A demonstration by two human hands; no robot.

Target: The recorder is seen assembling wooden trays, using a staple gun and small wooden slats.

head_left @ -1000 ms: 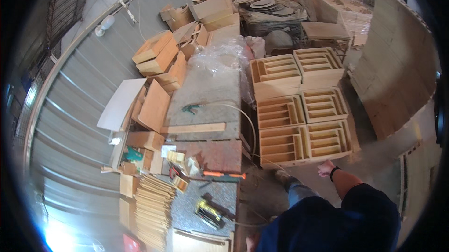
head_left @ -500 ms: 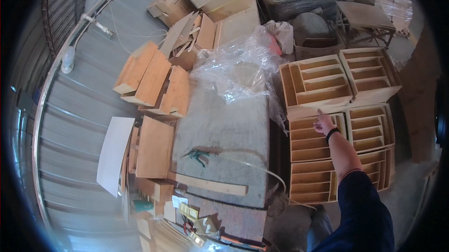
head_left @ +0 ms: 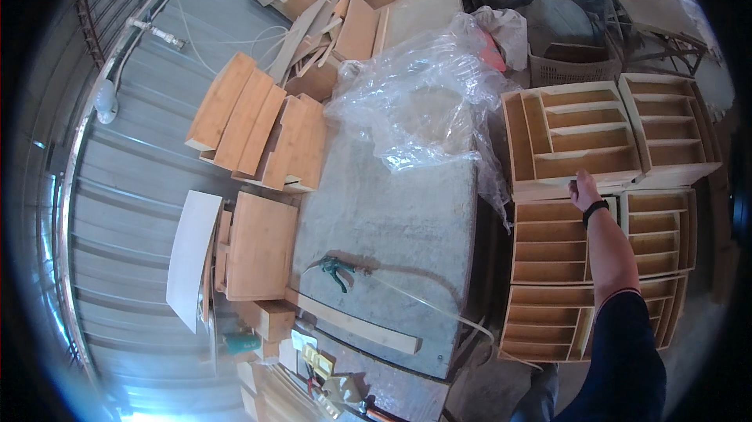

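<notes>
My right hand (head_left: 583, 191) reaches forward on the right side, a black band round its wrist. Its fingers are curled over the near wall of a wooden divided drawer tray (head_left: 540, 187), the far left one of a group. Beside that tray stands another divided tray (head_left: 672, 173) to the right. Nearer to me, below my forearm, lie more compartment trays (head_left: 548, 287), partly hidden by my arm. Long and short slots divide them. My left hand is out of view.
A grey-topped workbench (head_left: 376, 226) fills the middle, with a green air blow gun (head_left: 337, 269), a thin hose and a wooden strip (head_left: 352, 320). Clear plastic film (head_left: 423, 116) covers its far part. Wooden boxes (head_left: 258, 132) line the left. A plastic crate (head_left: 576, 71) stands behind the trays.
My right hand has gone from hovering with a finger extended over the nearer tray to the far left tray's near wall. The whole view has shifted, with the trays now further right.
</notes>
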